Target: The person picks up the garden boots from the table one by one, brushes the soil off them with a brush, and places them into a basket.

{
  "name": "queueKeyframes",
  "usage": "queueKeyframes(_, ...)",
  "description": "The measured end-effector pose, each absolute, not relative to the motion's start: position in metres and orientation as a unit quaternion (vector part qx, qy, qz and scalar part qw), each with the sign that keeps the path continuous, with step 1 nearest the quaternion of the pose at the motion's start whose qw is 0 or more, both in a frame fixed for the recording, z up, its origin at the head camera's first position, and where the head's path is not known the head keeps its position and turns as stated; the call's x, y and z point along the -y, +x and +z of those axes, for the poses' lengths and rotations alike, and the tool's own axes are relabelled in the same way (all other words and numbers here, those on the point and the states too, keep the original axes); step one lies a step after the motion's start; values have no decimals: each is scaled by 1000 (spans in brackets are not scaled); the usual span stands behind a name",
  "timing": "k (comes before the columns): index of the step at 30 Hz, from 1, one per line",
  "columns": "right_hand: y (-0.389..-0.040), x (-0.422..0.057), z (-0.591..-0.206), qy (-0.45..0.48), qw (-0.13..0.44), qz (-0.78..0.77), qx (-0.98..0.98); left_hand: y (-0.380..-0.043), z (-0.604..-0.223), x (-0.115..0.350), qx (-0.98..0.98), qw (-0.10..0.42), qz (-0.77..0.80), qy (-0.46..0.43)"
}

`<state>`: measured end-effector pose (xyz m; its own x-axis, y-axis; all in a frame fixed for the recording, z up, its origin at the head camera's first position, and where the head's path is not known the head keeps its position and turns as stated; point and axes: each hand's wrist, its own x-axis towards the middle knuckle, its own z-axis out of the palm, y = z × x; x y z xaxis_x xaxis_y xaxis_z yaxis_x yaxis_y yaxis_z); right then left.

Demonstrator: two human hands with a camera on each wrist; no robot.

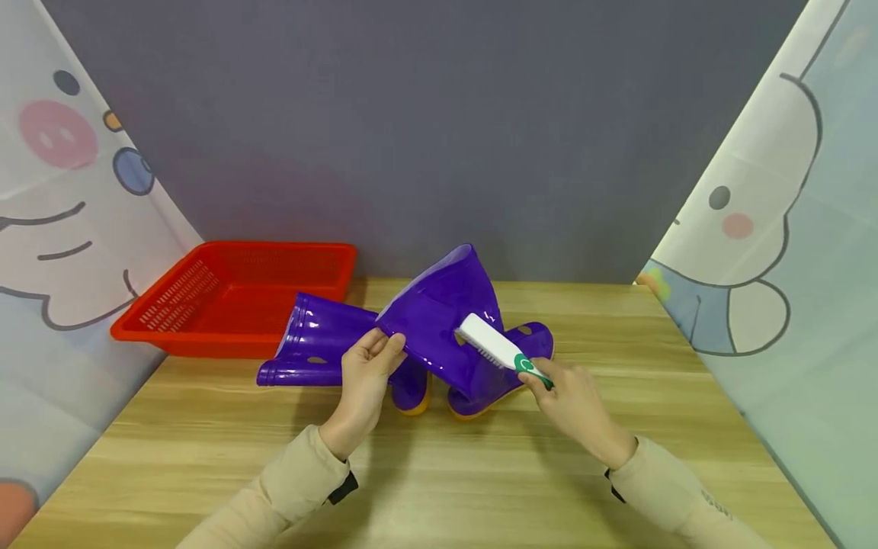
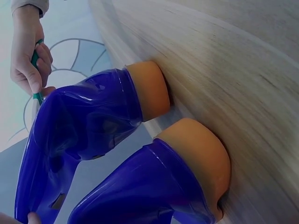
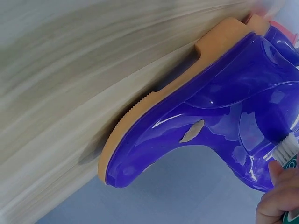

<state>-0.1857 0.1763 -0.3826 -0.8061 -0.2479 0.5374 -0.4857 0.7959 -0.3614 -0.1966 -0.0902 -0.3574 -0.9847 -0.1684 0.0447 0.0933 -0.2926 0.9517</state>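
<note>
Two glossy purple rain boots with orange soles stand on the table. My left hand [image 1: 363, 381] pinches the top edge of the nearer-right boot [image 1: 439, 324], whose shaft is bent over to the left. In my right hand [image 1: 576, 400] is a scrub brush [image 1: 490, 339] with a white head and green handle. Its white bristles touch or nearly touch the shaft of that boot. A beige patch [image 3: 192, 131] marks the boot's foot. The other boot [image 1: 329, 335] has its shaft leaning left, partly hidden behind my left hand, with a similar patch.
A red plastic basket [image 1: 233, 347] with perforated sides stands at the back left, close behind the left boot's shaft. The wooden tabletop [image 1: 466, 480] runs up to a grey back panel [image 1: 425, 137]. Cartoon-printed sheets [image 1: 782, 305] line both sides.
</note>
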Motion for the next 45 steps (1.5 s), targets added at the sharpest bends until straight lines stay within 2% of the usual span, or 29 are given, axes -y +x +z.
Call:
queueKeyframes(9, -184, -180, -383, 202, 226, 259, 917, -196, -357, 89, 584, 87, -807, 28)
queueKeyframes(17, -180, -184, -385, 212, 239, 259, 912, -195, -359, 88, 586, 85, -806, 25)
queueKeyframes(32, -175, -195, -381, 165, 180, 295, 924, -197, -355, 88, 584, 83, -807, 18)
queueKeyframes(36, -176, -196, -374, 148, 183, 295, 926, -197, -353, 87, 581, 85, -809, 15)
queueKeyframes(42, -181, -190, -365, 160, 226, 284, 918, -197, -354, 87, 575, 85, -813, 33)
queueKeyframes(45, -184, -185, -363, 163, 228, 284, 917, -197, -354, 86, 574, 80, -815, 29)
